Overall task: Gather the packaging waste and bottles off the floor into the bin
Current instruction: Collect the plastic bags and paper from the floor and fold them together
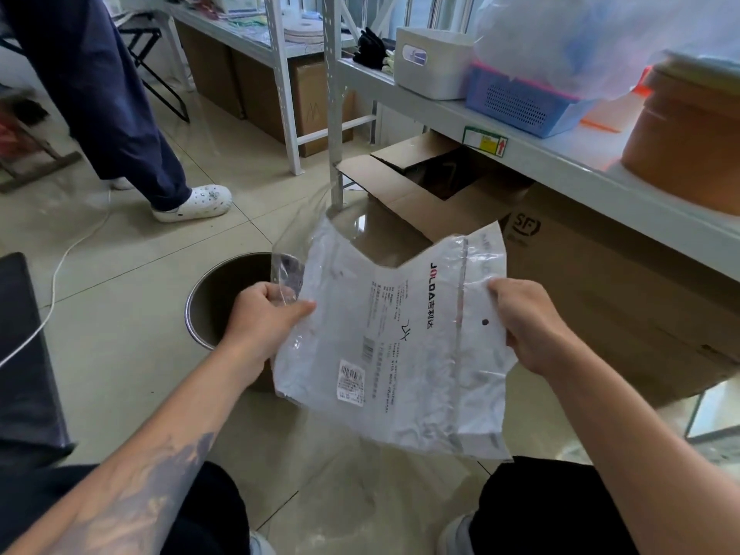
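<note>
While left hand [262,314] and right hand [524,314] grip plastic bag [392,342] printed "JOLDA", above bin [208,302], "SF" carton [600,282] beside

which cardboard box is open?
The cardboard box under the near shelf, just behind the plastic bag: its flaps are up. The boxes under the far shelves are closed.

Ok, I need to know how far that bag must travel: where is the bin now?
In the head view the round bin stands on the floor left of centre, partly hidden behind the left hand and the plastic bag.
</note>
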